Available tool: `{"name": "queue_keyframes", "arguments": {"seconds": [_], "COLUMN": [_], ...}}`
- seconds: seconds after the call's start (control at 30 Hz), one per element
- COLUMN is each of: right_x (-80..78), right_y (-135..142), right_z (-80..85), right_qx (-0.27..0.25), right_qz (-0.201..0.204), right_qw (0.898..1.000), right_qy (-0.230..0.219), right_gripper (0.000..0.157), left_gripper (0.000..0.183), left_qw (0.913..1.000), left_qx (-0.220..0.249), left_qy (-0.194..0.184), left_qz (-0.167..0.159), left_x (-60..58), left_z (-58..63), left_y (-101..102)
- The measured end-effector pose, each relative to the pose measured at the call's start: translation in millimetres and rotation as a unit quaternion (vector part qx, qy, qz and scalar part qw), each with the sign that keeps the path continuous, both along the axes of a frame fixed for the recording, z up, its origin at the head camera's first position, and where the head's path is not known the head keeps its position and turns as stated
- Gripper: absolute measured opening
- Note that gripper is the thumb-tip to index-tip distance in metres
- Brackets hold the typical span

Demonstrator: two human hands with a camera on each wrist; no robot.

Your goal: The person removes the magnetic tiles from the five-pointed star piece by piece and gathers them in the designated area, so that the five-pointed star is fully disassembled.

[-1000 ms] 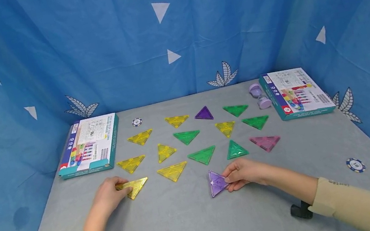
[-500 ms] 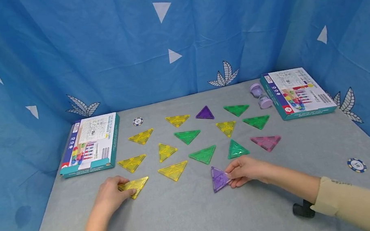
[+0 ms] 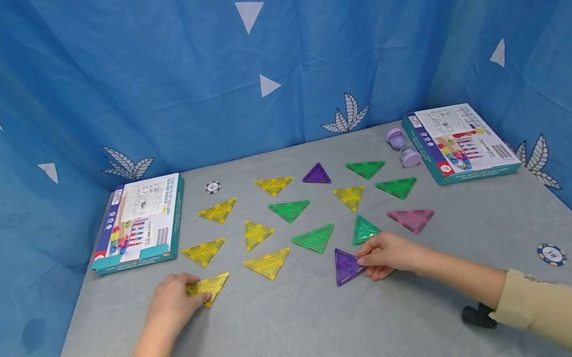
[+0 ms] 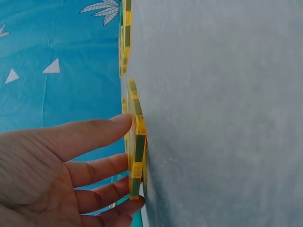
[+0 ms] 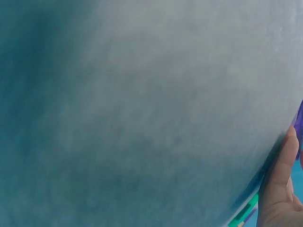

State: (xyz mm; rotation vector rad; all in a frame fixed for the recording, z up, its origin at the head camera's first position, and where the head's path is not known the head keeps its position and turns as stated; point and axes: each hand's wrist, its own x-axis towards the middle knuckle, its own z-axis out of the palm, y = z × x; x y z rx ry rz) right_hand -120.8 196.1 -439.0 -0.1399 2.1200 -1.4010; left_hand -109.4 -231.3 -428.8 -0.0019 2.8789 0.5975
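Note:
In the head view my left hand (image 3: 171, 302) holds a translucent yellow triangular magnetic tile (image 3: 215, 288) by its left end, low at the table surface. The left wrist view has the thumb against the edge of this yellow tile (image 4: 136, 142), with fingers behind it. My right hand (image 3: 392, 253) pinches a purple triangular magnetic tile (image 3: 346, 267) by its right corner. Just beyond that hand lies a green triangular tile (image 3: 364, 229). Only a sliver of the purple tile (image 5: 299, 124) enters the right wrist view; the fingertips there are partly cut off.
Several yellow tiles (image 3: 268, 264), green tiles (image 3: 315, 240), a pink tile (image 3: 411, 220) and another purple tile (image 3: 317, 175) lie spread apart beyond the hands. Boxes stand at back left (image 3: 139, 223) and back right (image 3: 459, 141), with a lilac hourglass (image 3: 403, 147) beside the right one.
My right hand has moved right and slightly away from me with the purple tile, which looks darker now. My left hand stays at the yellow tile.

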Motion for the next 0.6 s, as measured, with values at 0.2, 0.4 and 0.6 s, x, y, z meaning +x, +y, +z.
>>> {"name": "queue_keyframes", "arguments": {"seconds": [0.2,0.4,0.6], "right_x": [-2.8,-6.4,-4.5], "right_y": [4,5,-4], "right_z": [11.8,32.3,61.5], "right_qx": [0.034,0.043,0.111], "right_qz": [0.026,0.035,-0.003], "right_qw": [0.998,0.989,0.959], "right_qy": [0.040,0.135,0.261], "right_gripper": [0.030,0.028,0.034], "left_gripper": [0.043,0.046,0.054], "left_qw": [0.9997,0.9979,0.9860], "left_qx": [-0.024,-0.050,0.014], "left_qy": [0.007,0.038,0.146], "left_qz": [0.003,-0.017,-0.080], "left_x": [3.6,5.2,4.5], "left_z": [2.3,19.0,56.5], "left_y": [5,33,92]}}
